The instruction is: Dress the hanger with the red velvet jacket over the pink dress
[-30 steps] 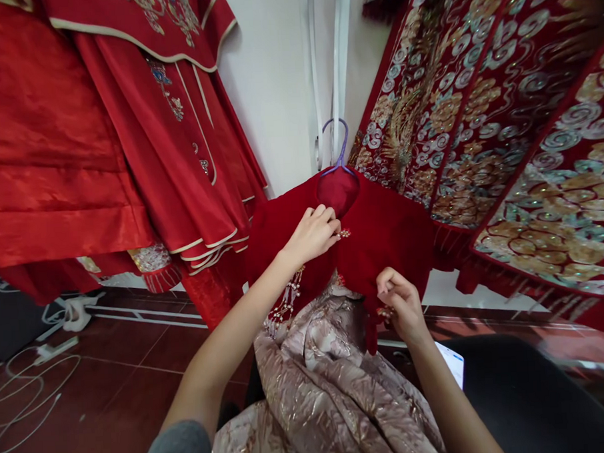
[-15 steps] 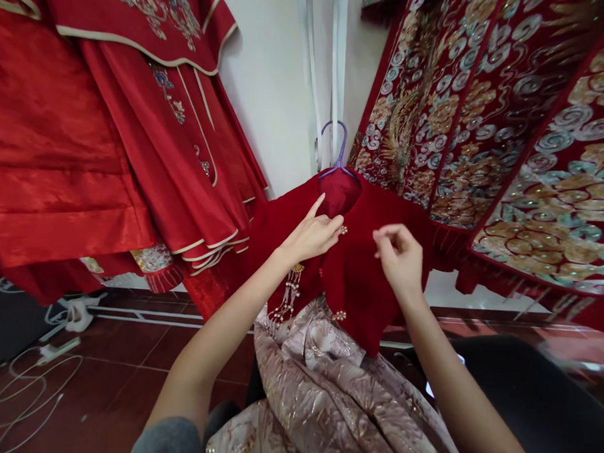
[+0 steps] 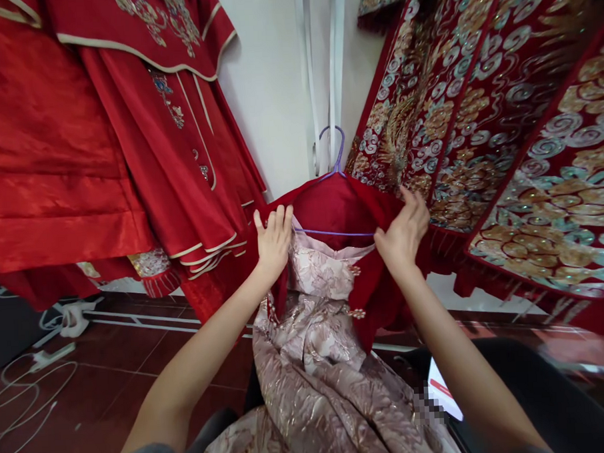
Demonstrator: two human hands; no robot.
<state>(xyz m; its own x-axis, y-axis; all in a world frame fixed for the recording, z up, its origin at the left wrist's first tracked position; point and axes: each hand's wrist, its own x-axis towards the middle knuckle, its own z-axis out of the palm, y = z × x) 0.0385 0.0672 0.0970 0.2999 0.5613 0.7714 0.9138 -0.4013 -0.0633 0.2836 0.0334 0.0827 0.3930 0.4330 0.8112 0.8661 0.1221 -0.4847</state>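
A dark red velvet jacket (image 3: 380, 303) hangs on a purple hanger (image 3: 339, 155), its front spread wide. My left hand (image 3: 275, 241) grips the jacket's left front edge, fingers folded over the cloth. On the opposite edge my right hand (image 3: 404, 232) is closed, the thumb inward and the fingers round the outside. Between the two fronts show the red lining and a pale pink brocade dress (image 3: 321, 272), whose top lies by the hanger's lower bar. Its shiny skirt falls in folds toward me. Small beaded fastenings (image 3: 356, 313) sit on the jacket's right edge.
Red gowns (image 3: 162, 126) with cream piping hang at the left. Heavily embroidered red panels (image 3: 503, 131) hang at the right. White cables (image 3: 29, 399) and a power strip lie on the tiled floor. A lit phone screen (image 3: 443, 388) is near my right forearm.
The jacket front, closed before, is now pulled apart, baring the dress top and the hanger bar. My left hand has moved left, and my right hand has taken hold of the other edge.
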